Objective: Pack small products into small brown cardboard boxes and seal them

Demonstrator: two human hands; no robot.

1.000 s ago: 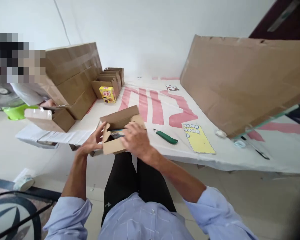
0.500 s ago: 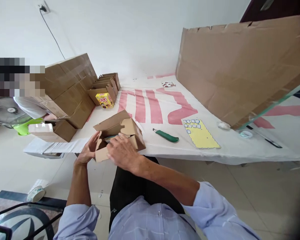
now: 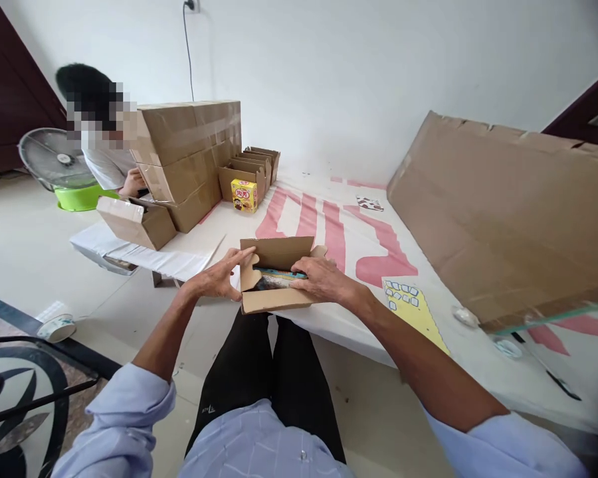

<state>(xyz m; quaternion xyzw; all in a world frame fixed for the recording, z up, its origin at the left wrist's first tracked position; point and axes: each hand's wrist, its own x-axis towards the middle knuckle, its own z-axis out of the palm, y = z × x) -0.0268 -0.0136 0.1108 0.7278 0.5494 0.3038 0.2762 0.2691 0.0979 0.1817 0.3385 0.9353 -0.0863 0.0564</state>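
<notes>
An open cardboard box (image 3: pixel 278 303) sits at the table's front edge, its long flaps raised at the back and front. Inside lies something with a blue printed edge and a clear or silvery surface (image 3: pixel 275 281); its kind I cannot make out. My left hand (image 3: pixel 218 275) grips the box's left end, index finger along the upper corner and thumb lower down. Over the right end rests my right hand (image 3: pixel 321 279), its fingers curled in across the rim and partly covering the contents. The utility knife is hidden from view.
A yellow card (image 3: pixel 413 309) lies right of my arm. Small open boxes (image 3: pixel 239 174) stand behind a yellow snack box (image 3: pixel 244 196). Large taped cartons (image 3: pixel 194 153) rise at left, beside another person (image 3: pixel 107 159). A big cardboard sheet (image 3: pixel 508 226) leans at right.
The box has turned to lie straight across in front of me. My right hand has moved from over its front opening to its right end. My view has swung, and the knife has dropped from sight.
</notes>
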